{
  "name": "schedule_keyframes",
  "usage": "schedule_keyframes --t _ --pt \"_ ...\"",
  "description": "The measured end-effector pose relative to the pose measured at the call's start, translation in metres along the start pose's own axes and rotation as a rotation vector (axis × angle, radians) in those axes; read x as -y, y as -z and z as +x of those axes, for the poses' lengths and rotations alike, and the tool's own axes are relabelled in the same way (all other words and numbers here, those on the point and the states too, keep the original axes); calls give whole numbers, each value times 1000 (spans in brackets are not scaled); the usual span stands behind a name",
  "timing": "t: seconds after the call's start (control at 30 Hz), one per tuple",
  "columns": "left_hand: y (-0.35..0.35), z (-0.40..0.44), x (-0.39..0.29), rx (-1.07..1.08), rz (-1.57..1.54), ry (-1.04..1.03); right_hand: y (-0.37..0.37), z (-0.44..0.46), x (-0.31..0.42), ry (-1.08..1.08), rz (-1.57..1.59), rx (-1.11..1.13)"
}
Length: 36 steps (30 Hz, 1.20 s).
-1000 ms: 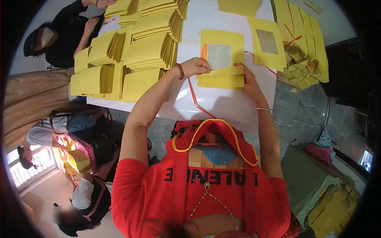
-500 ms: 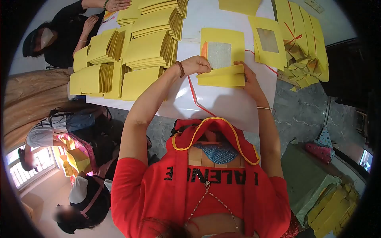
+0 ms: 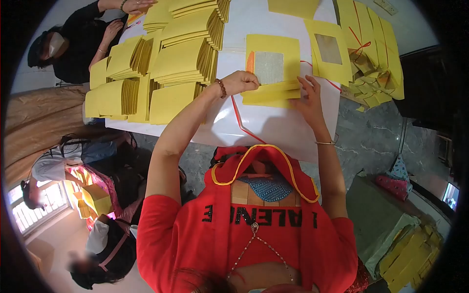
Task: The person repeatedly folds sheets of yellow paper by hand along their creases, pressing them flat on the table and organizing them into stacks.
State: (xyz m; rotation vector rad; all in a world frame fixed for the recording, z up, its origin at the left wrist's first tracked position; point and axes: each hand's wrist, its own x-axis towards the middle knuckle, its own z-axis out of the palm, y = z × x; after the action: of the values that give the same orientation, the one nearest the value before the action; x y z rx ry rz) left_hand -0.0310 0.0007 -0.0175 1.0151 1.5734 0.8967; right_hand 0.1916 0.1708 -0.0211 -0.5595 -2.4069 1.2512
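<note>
A yellow paper piece with a greyish rectangular window lies on the white-covered table before me. Its near edge is folded up into a flap. My left hand is closed, fingers pinched at the left end of that flap. At the flap's right end, my right hand has its fingers apart, with the fingertips at the paper's edge. An orange strip shows along the window's left side. A second yellow windowed piece lies to the right.
Stacks of folded yellow paper cover the table's left side. A red ribbon trails toward me. Tied yellow bundles stand at the right. One co-worker is at the far left; two people are at lower left.
My right hand has come off its hold behind the flap and opened its fingers, shifting slightly toward me. The flap lies lower. My left hand stays nearly in place.
</note>
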Motion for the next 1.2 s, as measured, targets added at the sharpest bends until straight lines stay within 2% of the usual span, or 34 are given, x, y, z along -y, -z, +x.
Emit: schedule_keyframes --t 0.07,0.1,0.17,0.2,0.27,0.33,0.37,0.5,0.57,0.6,0.63,0.77,0.97,1.03,1.2 --pt "-4 -3 0 -21 -3 -5 -1 0 10 -81 250 33" --pt "-5 -5 -2 -40 -19 14 -3 1 8 -83 249 33" --pt "-6 -9 -8 -60 -33 31 -7 11 2 -253 340 102" --pt "-7 -12 -15 -61 -53 61 -8 15 1 -251 340 103" --pt "-9 -13 -16 -70 -75 92 -11 23 1 -304 524 69" --pt "-15 -13 -8 -79 33 -99 -15 28 5 -275 509 41" --pt "-15 -11 -6 -88 126 -104 -16 29 6 -245 491 7" --pt "-8 -9 -18 -108 72 60 -19 27 3 -297 458 -43" --pt "-4 -10 -22 -92 -11 97 -16 21 10 -301 631 -220" --pt "-2 -10 -24 -74 -93 131 -15 18 4 -301 633 -224" --pt "-2 -7 -19 -71 -196 58 -12 15 -5 -330 638 -206" --pt "-2 -9 -23 -70 -132 100 -10 3 -10 -362 668 -173" --pt "0 -4 -6 -92 -138 21 -18 0 -3 -432 686 -109" --pt "1 -9 -20 -41 -142 100 -17 1 -2 -437 700 -108" --pt "5 -3 -5 0 -142 48 -17 1 -7 -435 752 -100"
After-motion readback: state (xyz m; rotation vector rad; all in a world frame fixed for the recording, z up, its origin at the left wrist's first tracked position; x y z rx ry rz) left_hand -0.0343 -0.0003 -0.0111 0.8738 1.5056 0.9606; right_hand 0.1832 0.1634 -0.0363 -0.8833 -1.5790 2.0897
